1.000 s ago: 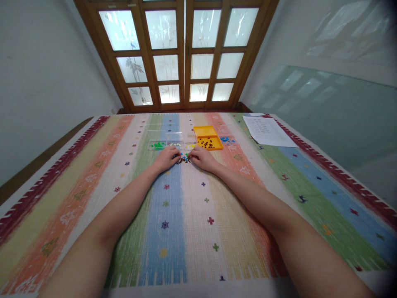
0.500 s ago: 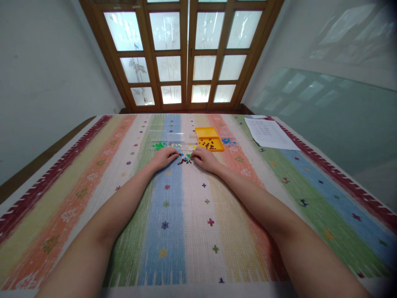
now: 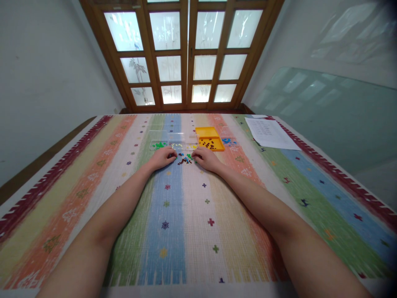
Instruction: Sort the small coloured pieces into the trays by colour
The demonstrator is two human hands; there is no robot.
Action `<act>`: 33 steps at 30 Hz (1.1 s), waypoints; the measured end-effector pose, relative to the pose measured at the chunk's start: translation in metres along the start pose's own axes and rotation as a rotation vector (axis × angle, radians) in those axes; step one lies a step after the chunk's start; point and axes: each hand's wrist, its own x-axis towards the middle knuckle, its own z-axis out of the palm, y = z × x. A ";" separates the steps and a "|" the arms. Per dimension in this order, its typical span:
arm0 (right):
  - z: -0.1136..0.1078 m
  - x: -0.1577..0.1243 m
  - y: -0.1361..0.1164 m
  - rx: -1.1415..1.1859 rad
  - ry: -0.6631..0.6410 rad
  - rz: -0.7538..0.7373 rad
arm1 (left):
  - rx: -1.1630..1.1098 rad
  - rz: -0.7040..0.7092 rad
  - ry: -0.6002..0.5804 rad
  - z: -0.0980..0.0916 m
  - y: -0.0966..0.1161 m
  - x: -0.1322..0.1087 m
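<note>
Small coloured pieces, brown, blue and green, lie in a loose pile (image 3: 185, 160) on the striped cloth between my two hands. On the pile's left side, my left hand (image 3: 163, 157) rests with thumb and fingers curled together, a speck of green at the tips. My right hand (image 3: 206, 159) is bent in from the other side, fingertips drawn together beside green pieces (image 3: 189, 156). What either pinch holds is too small to make out. Just beyond the hands stand a clear box with green pieces (image 3: 159, 145) and an open yellow box (image 3: 221, 145) with brown pieces.
Clear compartments between those boxes hold pale pieces (image 3: 178, 145) and yellow pieces (image 3: 192, 147). Blue pieces (image 3: 228, 141) sit in a clear box to the right. Printed paper (image 3: 271, 133) lies at the far right of the striped tablecloth (image 3: 192, 231). Glazed wooden doors (image 3: 187, 62) stand behind the table.
My left hand has drawn back slightly to the left, away from the pile. My right hand has shifted a little to the right, showing more of the green pieces.
</note>
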 end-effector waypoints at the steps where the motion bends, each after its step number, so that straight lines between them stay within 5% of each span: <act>1: 0.000 0.000 0.000 0.000 -0.001 -0.003 | -0.006 0.001 -0.006 0.000 0.000 0.000; 12: 0.000 0.000 0.000 0.002 0.005 -0.007 | -0.113 0.000 0.009 -0.001 -0.005 0.000; 24: 0.001 -0.001 0.004 0.017 0.010 -0.031 | -0.662 -0.500 0.641 -0.005 -0.033 0.009; 33: -0.001 -0.001 0.001 0.019 -0.001 -0.011 | -0.744 -0.710 0.745 -0.009 -0.043 0.006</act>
